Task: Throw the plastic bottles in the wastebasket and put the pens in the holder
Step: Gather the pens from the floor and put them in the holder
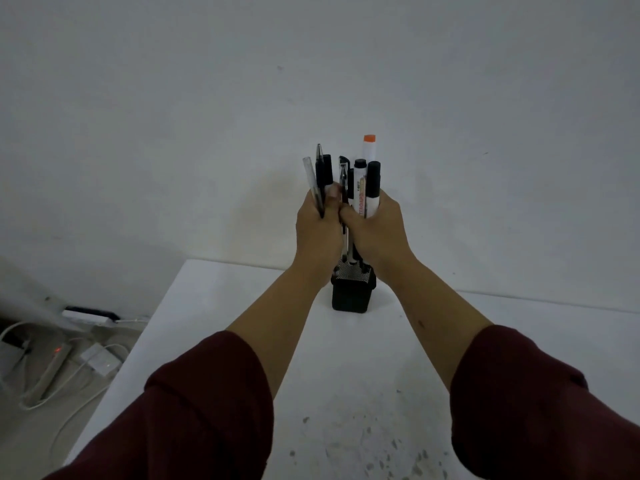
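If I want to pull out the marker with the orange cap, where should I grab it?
Probably pinch the orange-capped marker by its white top just under the cap, coming from above. It stands upright and tallest in the bunch; lower down, the right hand and neighbouring pens crowd it.

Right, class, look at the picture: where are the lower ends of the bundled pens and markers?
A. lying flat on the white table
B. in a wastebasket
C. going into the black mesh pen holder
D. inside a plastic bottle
C: both hands, left hand and right hand, hold the bundle of pens and markers upright, lower ends entering the black mesh pen holder.
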